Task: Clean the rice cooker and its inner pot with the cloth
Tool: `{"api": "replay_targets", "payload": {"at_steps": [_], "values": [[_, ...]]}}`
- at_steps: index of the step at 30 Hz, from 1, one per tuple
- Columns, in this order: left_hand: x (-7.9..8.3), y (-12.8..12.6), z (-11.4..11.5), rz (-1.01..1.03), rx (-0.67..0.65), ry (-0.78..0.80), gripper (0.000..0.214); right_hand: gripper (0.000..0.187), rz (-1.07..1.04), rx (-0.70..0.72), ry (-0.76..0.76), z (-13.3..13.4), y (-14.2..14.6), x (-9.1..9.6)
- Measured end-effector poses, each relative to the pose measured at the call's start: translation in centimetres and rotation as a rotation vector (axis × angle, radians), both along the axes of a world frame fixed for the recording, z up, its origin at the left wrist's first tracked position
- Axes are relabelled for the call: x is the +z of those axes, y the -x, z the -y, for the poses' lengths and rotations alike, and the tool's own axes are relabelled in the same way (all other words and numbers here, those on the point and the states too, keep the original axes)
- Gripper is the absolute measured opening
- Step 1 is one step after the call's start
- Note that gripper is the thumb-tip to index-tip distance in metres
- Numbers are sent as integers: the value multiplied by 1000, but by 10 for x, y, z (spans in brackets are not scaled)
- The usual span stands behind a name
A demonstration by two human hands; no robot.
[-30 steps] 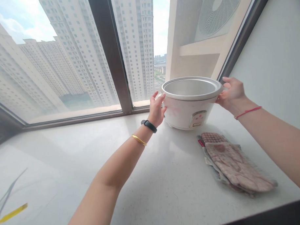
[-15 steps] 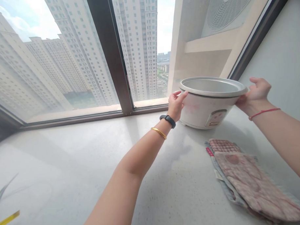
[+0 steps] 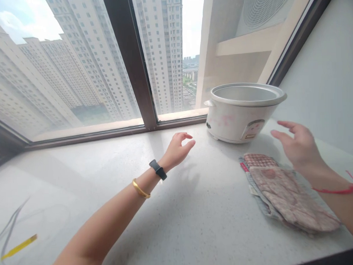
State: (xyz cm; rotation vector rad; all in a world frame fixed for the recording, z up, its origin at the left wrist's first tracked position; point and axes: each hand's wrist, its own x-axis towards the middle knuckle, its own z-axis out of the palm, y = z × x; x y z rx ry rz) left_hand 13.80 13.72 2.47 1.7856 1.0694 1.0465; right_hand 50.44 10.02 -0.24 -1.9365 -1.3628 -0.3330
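Observation:
A white rice cooker (image 3: 234,121) with a faint pink pattern stands lidless on the white sill at the right, close to the window. Its wide grey rim faces up, and a small panel shows on its front. My left hand (image 3: 178,150), a black band and a gold bangle at its wrist, hovers left of the cooker, fingers apart and holding nothing. To the cooker's right is my right hand (image 3: 300,145), also open and not touching it, with a red string on the wrist. Below that hand lie folded, quilted oven mitts (image 3: 289,198) in pinkish cloth.
The pale speckled sill (image 3: 179,225) runs along a dark window frame (image 3: 133,64). At the lower left lie a yellow strip (image 3: 20,246) and a thin white cord (image 3: 13,227). A plain wall (image 3: 322,77) bounds the right side. Tall buildings stand outside.
Both hands have let go of the rice cooker. The left has drawn back to the left and down, the right downward. The cooker stays on the sill; the view has shifted slightly.

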Motion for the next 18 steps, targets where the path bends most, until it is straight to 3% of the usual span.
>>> {"api": "replay_targets", "payload": {"at_steps": [3, 6, 11, 15, 18], "values": [[-5, 41, 29, -165, 11, -61, 18, 50, 122, 89, 396, 71, 53, -36], [-10, 67, 50, -321, 28, -104, 23, 59, 239, 152, 552, 100, 85, -56], [-13, 100, 76, -400, 44, -161, 25, 69, 280, 400, 570, 69, 70, -54], [-9, 132, 93, -450, 101, -233, 25, 60, 293, 457, 596, 50, 38, -40], [-11, 156, 101, -470, 159, -259, 27, 51, 185, 664, 639, 53, 22, -32]]}}
